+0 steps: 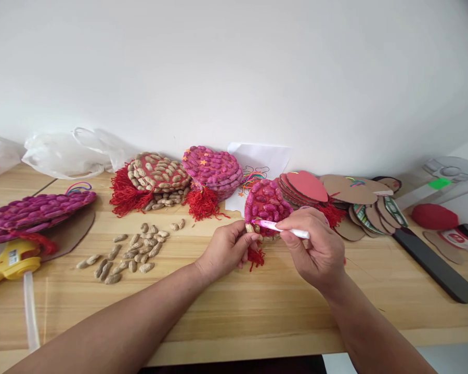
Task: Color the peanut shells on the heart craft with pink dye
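Observation:
My left hand [226,248] is closed on the lower edge of a heart-shaped ornament [267,203] covered in pink-painted peanuts, tilted up off the table, with a red tassel [256,256] hanging below. My right hand [315,246] grips a white marker [284,228] with a pink tip, and the tip touches a peanut at the ornament's lower left edge.
Loose unpainted peanuts [130,253] lie on the wooden table [234,306]. Finished peanut hearts [212,169] with red tassels stand at the back. A yellow glue gun [8,263] lies at left; cardboard cutouts [349,189] and a black bar [432,265] at right.

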Demonstrator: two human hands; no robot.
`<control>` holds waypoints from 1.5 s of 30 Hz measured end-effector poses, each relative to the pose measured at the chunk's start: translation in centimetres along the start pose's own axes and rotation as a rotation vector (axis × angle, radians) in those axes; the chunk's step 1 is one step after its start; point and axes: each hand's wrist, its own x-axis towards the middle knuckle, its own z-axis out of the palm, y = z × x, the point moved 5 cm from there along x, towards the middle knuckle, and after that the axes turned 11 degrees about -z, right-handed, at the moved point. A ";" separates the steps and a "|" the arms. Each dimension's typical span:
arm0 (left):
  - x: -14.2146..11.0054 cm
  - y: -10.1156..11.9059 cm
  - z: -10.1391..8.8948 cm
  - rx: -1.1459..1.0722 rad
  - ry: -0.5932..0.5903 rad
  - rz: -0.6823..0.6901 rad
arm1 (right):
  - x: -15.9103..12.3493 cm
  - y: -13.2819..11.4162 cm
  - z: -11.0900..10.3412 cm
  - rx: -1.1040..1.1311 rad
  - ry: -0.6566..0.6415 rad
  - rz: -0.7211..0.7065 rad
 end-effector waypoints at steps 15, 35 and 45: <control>-0.1 0.1 -0.1 -0.021 0.013 -0.001 | -0.1 0.5 -0.4 -0.075 0.039 0.037; 0.0 0.0 -0.1 -0.043 0.016 -0.010 | 0.0 0.3 -0.3 -0.079 0.025 0.015; 0.0 0.0 -0.1 -0.050 0.015 0.003 | 0.0 0.2 -0.3 -0.050 0.027 0.001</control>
